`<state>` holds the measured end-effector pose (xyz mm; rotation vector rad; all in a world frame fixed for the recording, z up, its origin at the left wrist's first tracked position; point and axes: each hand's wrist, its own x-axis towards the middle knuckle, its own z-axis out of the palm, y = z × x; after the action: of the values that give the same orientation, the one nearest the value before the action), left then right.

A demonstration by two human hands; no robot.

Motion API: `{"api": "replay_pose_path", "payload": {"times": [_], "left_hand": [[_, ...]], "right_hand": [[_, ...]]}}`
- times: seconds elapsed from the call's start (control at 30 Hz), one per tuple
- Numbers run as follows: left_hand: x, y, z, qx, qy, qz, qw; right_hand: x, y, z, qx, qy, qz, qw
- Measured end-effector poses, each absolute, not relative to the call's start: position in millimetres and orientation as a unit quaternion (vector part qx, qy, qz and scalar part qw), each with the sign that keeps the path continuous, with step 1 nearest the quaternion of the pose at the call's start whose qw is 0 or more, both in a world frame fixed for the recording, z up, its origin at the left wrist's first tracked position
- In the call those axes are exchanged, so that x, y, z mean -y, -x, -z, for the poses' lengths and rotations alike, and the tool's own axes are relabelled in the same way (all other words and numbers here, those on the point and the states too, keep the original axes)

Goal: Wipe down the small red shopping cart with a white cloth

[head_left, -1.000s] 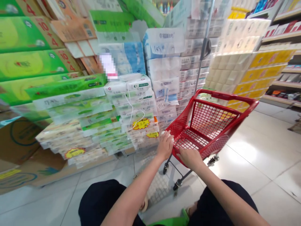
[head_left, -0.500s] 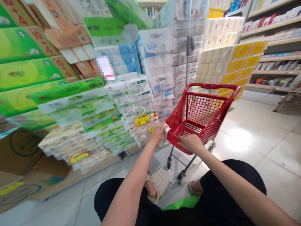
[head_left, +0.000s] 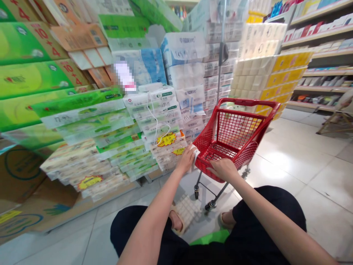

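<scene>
A small red shopping cart (head_left: 239,114) on grey legs with casters stands before me. My left hand (head_left: 186,159) is closed on a white cloth or tissue (head_left: 195,151), pressed against the cart's near left corner. At the near edge of the basket, my right hand (head_left: 223,168) grips the red rim, its fingers curled over the edge and partly hidden. The basket's grid floor shows between the two hands.
Stacked tissue packs (head_left: 165,110) rise on the left, some with yellow price tags. Cardboard boxes (head_left: 24,184) sit at lower left. A metal pole (head_left: 221,73) stands behind the cart. Shelves (head_left: 322,48) line the right, above the tiled floor (head_left: 298,154).
The view has shifted slightly. Both hands stay at the near edge of the cart, in almost the same places.
</scene>
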<state>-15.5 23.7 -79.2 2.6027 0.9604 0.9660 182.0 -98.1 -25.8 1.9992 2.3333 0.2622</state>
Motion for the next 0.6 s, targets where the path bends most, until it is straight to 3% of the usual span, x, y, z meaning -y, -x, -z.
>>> {"api": "replay_pose_path", "payload": {"times": [0.3,0.6], "left_hand": [[8.6,15.1,79.5,-0.241,-0.925,-0.277,0.098],[-49.7,36.5,65.8,-0.159,-0.961,-0.200,0.108]], "right_hand": [[102.5,-188.4,28.1,-0.756,-0.647,-0.098,0.033],[95.0,-180.7,30.7,-0.756,-0.645,-0.099,0.058]]}}
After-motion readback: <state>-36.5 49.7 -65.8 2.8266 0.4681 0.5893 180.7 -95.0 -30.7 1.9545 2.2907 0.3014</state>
